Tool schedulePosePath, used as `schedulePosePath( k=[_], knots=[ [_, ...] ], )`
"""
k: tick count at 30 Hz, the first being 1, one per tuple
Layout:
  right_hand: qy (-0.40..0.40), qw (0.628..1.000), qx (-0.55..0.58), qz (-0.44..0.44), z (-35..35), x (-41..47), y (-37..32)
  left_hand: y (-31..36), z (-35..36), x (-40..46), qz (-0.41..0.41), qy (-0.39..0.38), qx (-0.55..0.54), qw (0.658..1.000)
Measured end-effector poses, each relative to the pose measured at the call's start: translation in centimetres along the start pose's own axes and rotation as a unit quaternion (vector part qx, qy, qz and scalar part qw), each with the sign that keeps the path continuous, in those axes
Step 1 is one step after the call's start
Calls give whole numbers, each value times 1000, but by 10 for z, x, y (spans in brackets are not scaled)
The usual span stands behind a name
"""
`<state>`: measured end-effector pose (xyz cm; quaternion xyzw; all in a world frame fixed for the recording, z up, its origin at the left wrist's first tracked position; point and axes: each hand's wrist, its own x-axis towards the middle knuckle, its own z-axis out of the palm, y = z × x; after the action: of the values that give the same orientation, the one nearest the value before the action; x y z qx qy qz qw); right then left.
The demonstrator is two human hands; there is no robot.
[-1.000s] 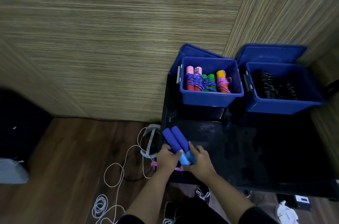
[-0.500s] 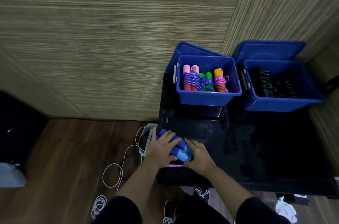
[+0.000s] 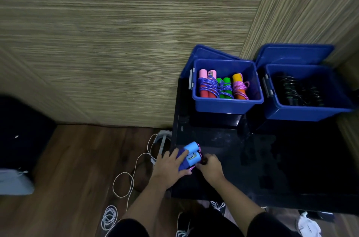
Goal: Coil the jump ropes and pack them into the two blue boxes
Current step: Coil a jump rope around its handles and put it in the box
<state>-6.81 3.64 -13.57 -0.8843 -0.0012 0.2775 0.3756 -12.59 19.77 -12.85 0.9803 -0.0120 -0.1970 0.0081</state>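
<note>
A: Handles (image 3: 191, 156), blue pair, sit at table (image 3: 291, 168) edge, approx 7 o'clock, side by side w/ pale ends up.
B: Hands?
A: Left hand (image 3: 169, 166) grips them, fingers curled over. Right hand (image 3: 210, 166) just beside, pinching pink cord at their base.
B: Boxes?
A: Left box (image 3: 223, 104) at 12 holds 3 bound ropes; right box (image 3: 310, 112) at 2 holds dark ones. White cable (image 3: 124, 184) on floor at 8.

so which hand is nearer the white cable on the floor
Left. The left hand sits at the black table's left edge just right of the white cable; the right hand is farther right.
</note>
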Motion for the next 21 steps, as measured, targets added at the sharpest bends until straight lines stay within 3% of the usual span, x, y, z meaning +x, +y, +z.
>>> schedulePosePath(
  k=[3,7,14,21],
  knots=[
    [6,996,83,24,4,-2,-4,2,6,-11,0,9,-22,1000],
    [-11,991,136,-18,6,-6,-16,0,12,-26,-36,53,-91,994],
    [-109,939,327,24,15,-8,-48,-15,-1,-49,-53,135,-224,964],
    [-78,941,330,-2,19,-13,-88,-24,-12,-72,-46,167,-305,936]
  ],
)
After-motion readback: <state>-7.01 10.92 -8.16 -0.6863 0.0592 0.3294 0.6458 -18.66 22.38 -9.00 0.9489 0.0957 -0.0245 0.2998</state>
